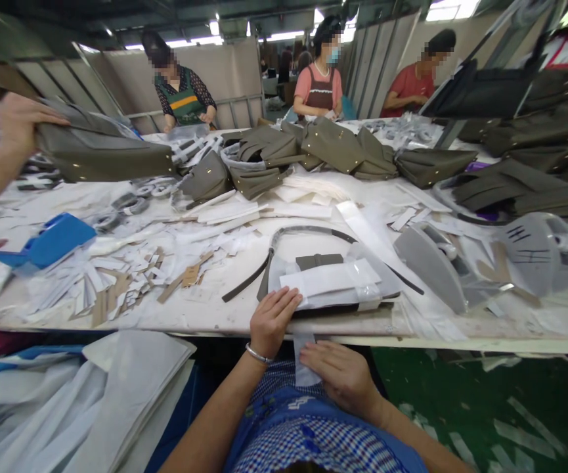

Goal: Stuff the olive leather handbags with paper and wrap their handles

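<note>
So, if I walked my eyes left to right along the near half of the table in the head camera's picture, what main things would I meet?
Blue object → orange-brown card piece → white-wrapped bundle → plain gray plate → gray plate with black marks.

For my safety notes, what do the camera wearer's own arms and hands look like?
The left hand and right hand are ungloved, with no sleeves visible on the forearms. A silver bangle circles the left wrist; no jewellery shows on the right.
</note>
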`<state>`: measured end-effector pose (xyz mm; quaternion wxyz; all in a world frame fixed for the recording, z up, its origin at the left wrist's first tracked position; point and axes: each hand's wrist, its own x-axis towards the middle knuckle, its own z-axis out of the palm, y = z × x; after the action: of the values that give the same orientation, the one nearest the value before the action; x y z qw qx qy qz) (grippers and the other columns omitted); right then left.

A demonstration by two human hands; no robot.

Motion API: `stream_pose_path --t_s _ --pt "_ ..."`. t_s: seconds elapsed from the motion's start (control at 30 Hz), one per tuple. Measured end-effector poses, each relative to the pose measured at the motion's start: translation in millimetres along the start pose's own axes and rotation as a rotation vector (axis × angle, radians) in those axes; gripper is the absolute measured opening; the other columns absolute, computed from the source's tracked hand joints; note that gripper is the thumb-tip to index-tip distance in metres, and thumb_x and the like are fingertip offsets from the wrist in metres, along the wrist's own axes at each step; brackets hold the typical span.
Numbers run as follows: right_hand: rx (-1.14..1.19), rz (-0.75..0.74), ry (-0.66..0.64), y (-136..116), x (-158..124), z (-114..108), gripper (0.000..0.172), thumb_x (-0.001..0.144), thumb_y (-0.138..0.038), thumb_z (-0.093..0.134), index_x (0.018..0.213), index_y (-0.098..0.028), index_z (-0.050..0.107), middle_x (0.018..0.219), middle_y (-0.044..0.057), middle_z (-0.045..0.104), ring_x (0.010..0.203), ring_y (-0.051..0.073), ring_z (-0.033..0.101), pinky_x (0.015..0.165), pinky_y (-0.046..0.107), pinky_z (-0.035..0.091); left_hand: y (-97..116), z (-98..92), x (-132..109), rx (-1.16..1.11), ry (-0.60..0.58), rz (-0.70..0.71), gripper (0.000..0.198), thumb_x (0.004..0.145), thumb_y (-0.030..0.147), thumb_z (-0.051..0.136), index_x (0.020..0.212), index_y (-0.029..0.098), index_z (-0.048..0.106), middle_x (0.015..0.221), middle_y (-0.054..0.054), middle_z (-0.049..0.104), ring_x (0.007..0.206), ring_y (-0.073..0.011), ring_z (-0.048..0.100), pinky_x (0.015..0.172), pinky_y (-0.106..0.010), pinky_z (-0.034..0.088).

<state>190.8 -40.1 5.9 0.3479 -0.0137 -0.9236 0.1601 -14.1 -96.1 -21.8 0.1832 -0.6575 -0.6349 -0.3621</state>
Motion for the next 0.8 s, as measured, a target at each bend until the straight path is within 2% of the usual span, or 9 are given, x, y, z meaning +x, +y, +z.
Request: stream_pose_path --t_s 0.2,0.37,0.47,0.6,0.7,0.8 --pt "-0.025 0.051 -0.031 23.4 61.5 -29.6 0.029 0.092 -0.009 0.048 0.104 -0.022 0.071 0.099 0.002 0.077 0.088 0.017 0.072 0.087 0.031 0.055 1.5 -3.2 1.4 -0.011 0.001 0.017 0.039 0.097 0.012 0.051 0.134 0.023 0.055 0.131 -0.008 0.064 0.127 -0.0239 0.055 0.103 -0.045 0.049" --pt "-0.112 0.276 -0.114 54.7 103.5 -25.9 0.012 0.088 -0.022 0.067 0.088 -0.027 0.077 0.085 -0.001 0.077 0.080 0.018 0.071 0.077 0.029 0.053 4.9 -4.1 4.4 -0.020 0.057 -0.045 0.022 0.095 0.013 0.052 0.111 0.020 0.067 0.116 -0.009 0.068 0.112 -0.0233 0.062 0.101 -0.045 0.052" --pt "-0.111 0.378 -0.151 71.9 114.5 -14.9 0.005 0.082 -0.025 0.075 0.078 -0.027 0.076 0.085 -0.001 0.076 0.084 0.020 0.070 0.078 0.031 0.052 4.5 -4.1 3.9 -0.050 0.076 -0.074 0.021 0.095 0.013 0.052 0.110 0.017 0.065 0.110 -0.010 0.069 0.106 -0.0220 0.064 0.100 -0.042 0.053" --pt "-0.037 0.387 -0.189 88.8 117.1 -4.2 0.010 0.076 -0.025 0.081 0.072 -0.024 0.072 0.093 0.003 0.073 0.098 0.023 0.063 0.088 0.036 0.049 2.2 -4.1 1.8 -0.146 0.077 -0.125 0.025 0.096 0.016 0.052 0.120 0.018 0.060 0.110 -0.010 0.070 0.105 -0.0202 0.065 0.099 -0.038 0.053" --pt "-0.046 0.422 -0.286 97.3 120.2 -2.8 0.012 0.078 -0.029 0.080 0.076 -0.023 0.069 0.096 0.003 0.068 0.093 0.021 0.060 0.086 0.036 0.047 0.9 -4.7 1.6 -0.148 0.091 -0.085 0.034 0.094 0.011 0.054 0.127 0.021 0.058 0.119 -0.010 0.068 0.111 -0.0200 0.063 0.097 -0.036 0.054" --pt "-0.078 0.474 -0.379 104.3 126.8 -1.2 0.014 0.081 -0.031 0.077 0.084 -0.022 0.066 0.091 0.002 0.067 0.088 0.019 0.059 0.079 0.032 0.045 -0.3 -6.8 2.8 -0.106 0.044 -0.026 0.042 0.093 0.008 0.055 0.133 0.023 0.055 0.132 -0.009 0.062 0.120 -0.0213 0.059 0.100 -0.037 0.052"
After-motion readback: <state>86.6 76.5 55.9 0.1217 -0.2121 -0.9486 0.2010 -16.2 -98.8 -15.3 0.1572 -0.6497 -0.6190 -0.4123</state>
